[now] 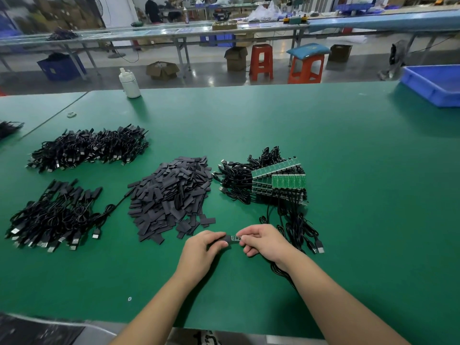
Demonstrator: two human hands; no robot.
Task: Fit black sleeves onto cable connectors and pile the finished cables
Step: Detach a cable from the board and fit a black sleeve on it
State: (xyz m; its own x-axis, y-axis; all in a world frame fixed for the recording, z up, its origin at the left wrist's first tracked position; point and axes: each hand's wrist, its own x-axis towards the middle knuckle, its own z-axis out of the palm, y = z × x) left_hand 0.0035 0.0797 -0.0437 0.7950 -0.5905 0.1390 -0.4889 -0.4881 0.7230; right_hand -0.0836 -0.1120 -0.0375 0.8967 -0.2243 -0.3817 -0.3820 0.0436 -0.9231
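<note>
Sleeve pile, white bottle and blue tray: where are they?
Sleeve pile point(169, 195), head view, middle of heap.
White bottle point(130, 84), head view, its body.
Blue tray point(428, 92), head view, near wall.

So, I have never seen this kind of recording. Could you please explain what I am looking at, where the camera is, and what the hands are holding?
There is no machine here. One camera sits on a person's head and looks down at their two bare hands over a green table.

The left hand pinches a black sleeve. The right hand pinches a small circuit board on a cable end; the sleeve is partly over it.

On the table lie a heap of loose sleeves in the middle, unfinished cables with green boards to the right, and two piles of black cables to the left, probably the finished ones. A white bottle and a blue bin stand at the far edge.
</note>
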